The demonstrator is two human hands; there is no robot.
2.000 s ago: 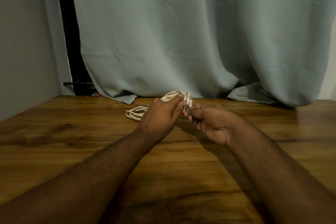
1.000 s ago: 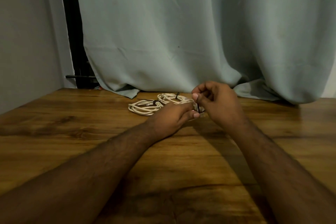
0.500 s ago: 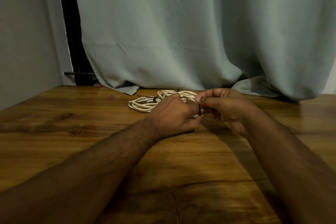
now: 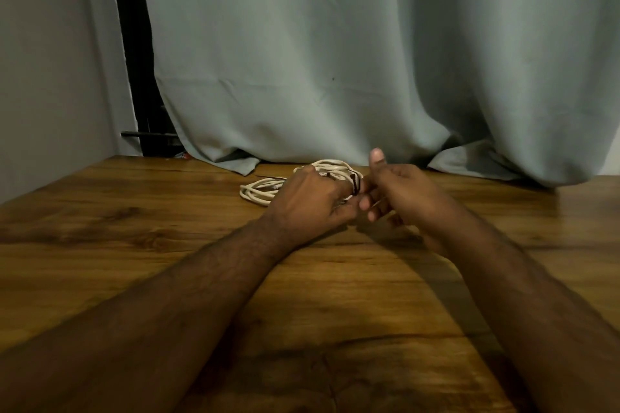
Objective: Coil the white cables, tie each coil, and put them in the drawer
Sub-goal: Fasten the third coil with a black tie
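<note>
Left hand (image 4: 310,203) gripping a white cable coil (image 4: 335,168), right hand (image 4: 401,189) pinching its dark tie (image 4: 355,183), thumb raised. Second coil (image 4: 260,190) flat on the wooden surface (image 4: 134,245) just beyond, apparently tied. Tying seemingly unfinished; no drawer in sight, stowing left.

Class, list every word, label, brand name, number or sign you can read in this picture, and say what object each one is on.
None: no readable text appears anywhere.
White cable coils: no print visible.
Dark tie between the left hand and right hand: plain.
Curtain, wall and wooden table: unmarked.
Small reddish item at the curtain's foot: too small and blurred to tell whether it carries lettering.
</note>
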